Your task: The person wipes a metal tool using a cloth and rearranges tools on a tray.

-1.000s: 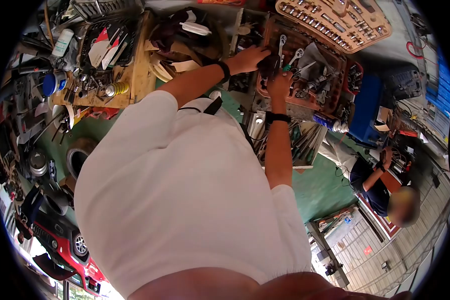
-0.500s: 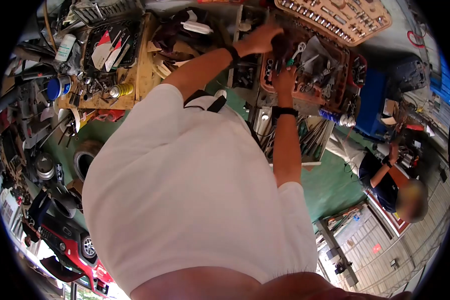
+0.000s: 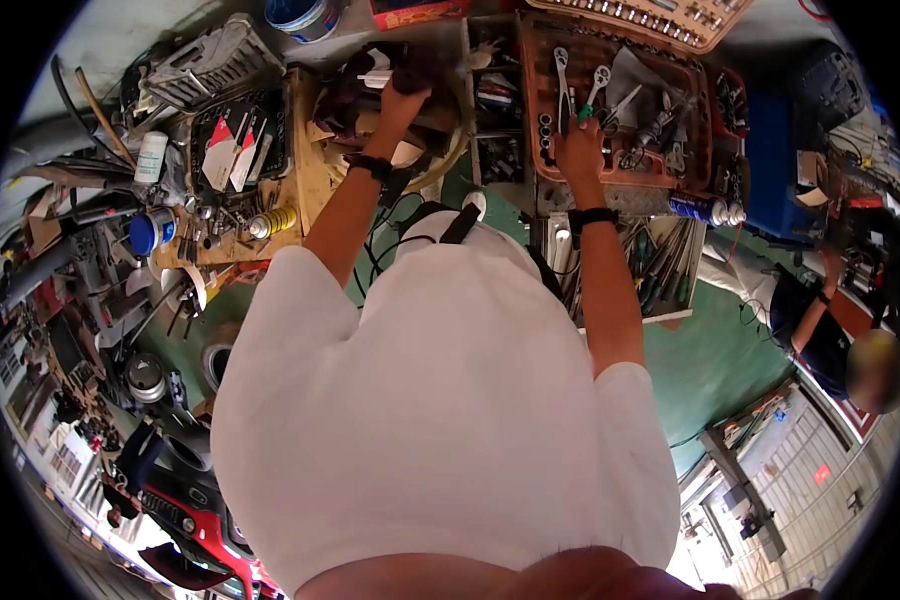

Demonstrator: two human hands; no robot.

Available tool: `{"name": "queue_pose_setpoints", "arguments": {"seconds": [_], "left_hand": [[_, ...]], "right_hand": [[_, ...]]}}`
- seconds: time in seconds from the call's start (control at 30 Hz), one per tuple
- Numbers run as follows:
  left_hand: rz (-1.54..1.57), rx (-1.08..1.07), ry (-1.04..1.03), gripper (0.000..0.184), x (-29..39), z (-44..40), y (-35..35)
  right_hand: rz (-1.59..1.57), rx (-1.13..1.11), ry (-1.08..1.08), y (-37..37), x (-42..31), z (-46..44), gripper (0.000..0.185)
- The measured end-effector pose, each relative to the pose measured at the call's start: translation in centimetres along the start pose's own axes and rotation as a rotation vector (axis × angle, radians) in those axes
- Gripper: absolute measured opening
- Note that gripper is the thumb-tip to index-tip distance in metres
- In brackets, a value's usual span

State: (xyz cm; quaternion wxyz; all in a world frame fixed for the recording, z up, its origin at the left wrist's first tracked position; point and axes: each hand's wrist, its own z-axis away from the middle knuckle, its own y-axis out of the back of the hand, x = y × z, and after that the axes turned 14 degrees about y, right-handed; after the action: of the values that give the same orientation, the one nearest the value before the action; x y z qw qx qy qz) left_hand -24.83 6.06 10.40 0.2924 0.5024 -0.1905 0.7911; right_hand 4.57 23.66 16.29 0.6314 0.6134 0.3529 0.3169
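Note:
My left hand (image 3: 404, 102) is closed on a dark cloth (image 3: 422, 72) over a round basin (image 3: 460, 120) that holds more dark cloth and cardboard. Beside that hand is a white object (image 3: 374, 79). My right hand (image 3: 579, 148) is at the left part of an orange tool tray (image 3: 705, 150), its fingers closed around a slim tool whose shape is mostly hidden. Next to its fingertips lies a ratchet with a green part (image 3: 586, 112). Another ratchet (image 3: 561, 68) lies just to the left in the tray.
A socket case (image 3: 705, 38) stands behind the tray. Below it is a drawer of long tools (image 3: 660, 265). On the left, a wooden bench (image 3: 310, 165) holds a yellow can (image 3: 273, 222) and small tools. A person (image 3: 820, 320) works at far right; another (image 3: 135, 465) is at lower left.
My left hand has moved left from the tray to the basin, carrying the dark cloth. My right hand has stayed at the tray. The view has shifted, so the scene sits further right.

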Motion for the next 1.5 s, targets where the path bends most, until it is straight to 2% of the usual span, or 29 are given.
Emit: {"name": "queue_pose_setpoints", "arguments": {"seconds": [0.1, 0.13, 0.23, 0.27, 0.37, 0.4, 0.47, 0.53, 0.57, 0.63, 0.67, 0.7, 0.73, 0.77, 0.8, 0.83, 0.87, 0.93, 1.0, 1.07, 1.17, 1.2, 1.23, 1.27, 1.3, 1.33, 1.37, 1.43, 1.5], "left_hand": [[-0.179, 0.019, 0.073, 0.050, -2.1, 2.1, -1.0], [-0.254, 0.086, 0.035, 0.054, -2.4, 2.9, -1.5], [-0.157, 0.181, -0.034, 0.055, -2.0, 3.4, -2.5], [-0.119, 0.225, 0.100, 0.055, -0.9, 4.0, -2.8], [-0.084, 0.168, 0.178, 0.053, -1.6, 2.4, -1.9], [-0.085, 0.172, 0.183, 0.053, -1.6, 2.1, -1.8], [-0.286, 0.184, 0.069, 0.056, -2.3, 2.2, -1.7], [-0.390, 0.185, 0.025, 0.058, -4.1, 3.1, -1.5], [-0.455, 0.161, 0.074, 0.061, -4.9, 3.4, -1.5], [-0.583, 0.110, 0.171, 0.067, -7.2, 3.8, -1.7], [-0.584, 0.107, 0.175, 0.067, -7.9, 4.3, -1.8], [-0.428, -0.032, 0.265, 0.070, -8.6, 5.2, -2.1], [-0.271, -0.171, 0.350, 0.072, -8.9, 6.3, -2.5], [-0.272, -0.180, 0.347, 0.072, -9.1, 7.4, -3.1], [-0.137, -0.206, 0.481, 0.070, -9.1, 8.8, -3.8], [-0.002, -0.228, 0.612, 0.069, -9.2, 9.8, -4.2], [-0.006, -0.233, 0.604, 0.069, -9.6, 10.2, -4.4], [-0.045, -0.156, 0.687, 0.059, -10.1, 11.1, -4.6], [-0.065, -0.190, 0.681, 0.057, -9.6, 12.2, -4.5], [-0.080, -0.202, 0.680, 0.054, -8.2, 13.4, -4.1], [-0.047, -0.336, 0.734, 0.055, -7.5, 14.7, -4.4], [-0.033, -0.330, 0.723, 0.054, -8.0, 14.4, -4.4], [0.072, -0.311, 0.571, 0.053, -11.9, 12.8, -4.6], [0.112, -0.206, 0.497, 0.053, -10.0, 13.5, -5.3], [0.169, -0.114, 0.580, 0.056, -7.4, 14.3, -5.9], [0.318, -0.084, 0.540, 0.059, -6.1, 14.5, -6.6], [0.325, -0.023, 0.616, 0.058, -7.2, 12.9, -7.0], [0.250, 0.070, 0.663, 0.055, -6.5, 12.4, -8.2], [0.308, 0.112, 0.708, 0.053, -7.2, 12.6, -8.5]], "right_hand": [[0.005, -0.066, -0.026, 0.2, -0.1, -0.3, 0.045], [0.002, -0.063, -0.027, 0.4, -0.2, -0.3, 0.044], [-0.031, -0.074, -0.039, 0.4, -0.4, -0.3, 0.053], [-0.030, -0.083, -0.032, 0.3, -0.6, -0.1, 0.053], [0.028, -0.012, -0.074, 0.7, -1.5, -0.3, 0.054], [0.015, -0.017, -0.094, 1.4, -1.6, -0.5, 0.055], [-0.001, -0.044, -0.117, 2.0, -1.6, 0.0, 0.057], [-0.174, 0.194, 0.012, 1.8, -0.4, 0.4, 0.058], [-0.175, 0.192, 0.012, 1.7, -0.1, 0.9, 0.058], [-0.398, 0.190, 0.061, 3.0, -0.3, 3.4, 0.057], [-0.418, 0.084, 0.054, 4.4, -1.2, 5.1, 0.056], [-0.437, -0.021, 0.046, 5.7, -2.1, 6.7, 0.055], [-0.584, -0.172, 0.009, 5.8, -2.1, 8.4, 0.060], [-0.728, -0.318, -0.030, 5.5, -2.0, 9.9, 0.066], [-0.725, -0.313, -0.036, 4.8, -1.9, 11.6, 0.066], [-0.784, -0.360, -0.163, 3.7, -1.8, 13.3, 0.071], [-0.843, -0.403, -0.289, 2.6, -1.5, 14.2, 0.076], [-0.850, -0.350, -0.300, 1.4, -0.8, 15.3, 0.080], [-0.867, -0.312, -0.316, 1.0, -0.6, 16.3, 0.084], [-0.789, -0.447, -0.261, 2.0, -0.9, 15.1, 0.086], [-0.768, -0.477, -0.247, 1.4, -1.6, 14.2, 0.087], [-0.697, -0.465, -0.184, 0.6, -1.6, 14.1, 0.086], [-0.599, -0.429, -0.153, 0.4, -1.8, 14.0, 0.087], [-0.508, -0.385, -0.125, 0.2, -2.0, 14.2, 0.087], [-0.506, -0.338, -0.036, -2.1, -0.8, 14.9, 0.089], [-0.513, -0.309, 0.023, -2.6, -1.0, 14.8, 0.089], [-0.518, -0.280, 0.082, -3.3, -1.2, 14.7, 0.090], [-0.582, -0.522, -0.077, 0.3, -2.0, 14.5, 0.094], [-0.581, -0.528, -0.061, -0.4, -2.1, 15.9, 0.096]]}}
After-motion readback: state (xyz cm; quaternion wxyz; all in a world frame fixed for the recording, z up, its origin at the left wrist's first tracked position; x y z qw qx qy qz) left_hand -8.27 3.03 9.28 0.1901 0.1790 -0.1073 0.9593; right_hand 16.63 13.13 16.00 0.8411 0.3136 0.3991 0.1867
